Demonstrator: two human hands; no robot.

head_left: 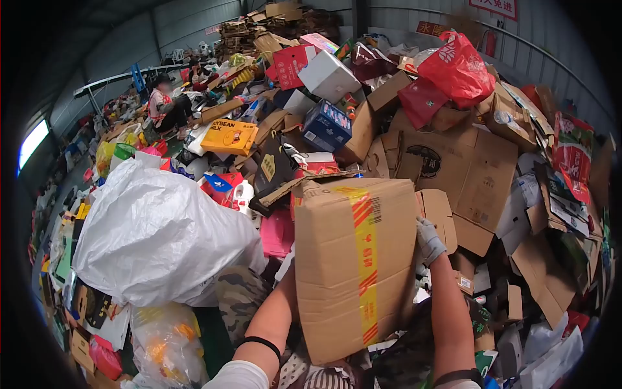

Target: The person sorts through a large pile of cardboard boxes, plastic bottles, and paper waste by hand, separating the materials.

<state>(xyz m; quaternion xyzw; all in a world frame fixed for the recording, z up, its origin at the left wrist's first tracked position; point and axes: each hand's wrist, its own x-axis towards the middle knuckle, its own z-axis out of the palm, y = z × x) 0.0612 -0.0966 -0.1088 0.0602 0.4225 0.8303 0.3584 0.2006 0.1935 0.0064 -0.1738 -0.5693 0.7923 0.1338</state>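
**Both arms on a taped cardboard box, scrap heap all round**

Far L of the hands: big white sack (155,233), bulging, w/ a clear bag (167,343) of yellowish stuff just below it. Well beyond the sack, at the back of the shed, another person (165,104) sits low among the litter. A yellow soybean-milk carton (230,136) lies up-slope of the sack.

L forearm (272,314) rises from bottom centre, black band near the elbow, and goes in behind the L edge of the cardboard box (353,266). L hand is hidden by the box: can't tell if it's spread or clenched.

The box is off the heap, upright w/ a slight tilt, broad face to the camera, top flaps shut. It sits between the 2 arms, directly L of the R hand. A yellow-and-red tape strip (366,259) runs top to bottom down its face.

R hand (429,240), in a pale grey glove, is on the box's R edge approx a third of the way down, fingers curled round the corner, clamping it.

Above the hands: blue box (326,124) and white box (327,74) on the pile. Up and R of the R hand: a wide flattened brown carton (476,168), w/ a red bag (457,68) on top of the heap. Far R: loose card and wrappers.
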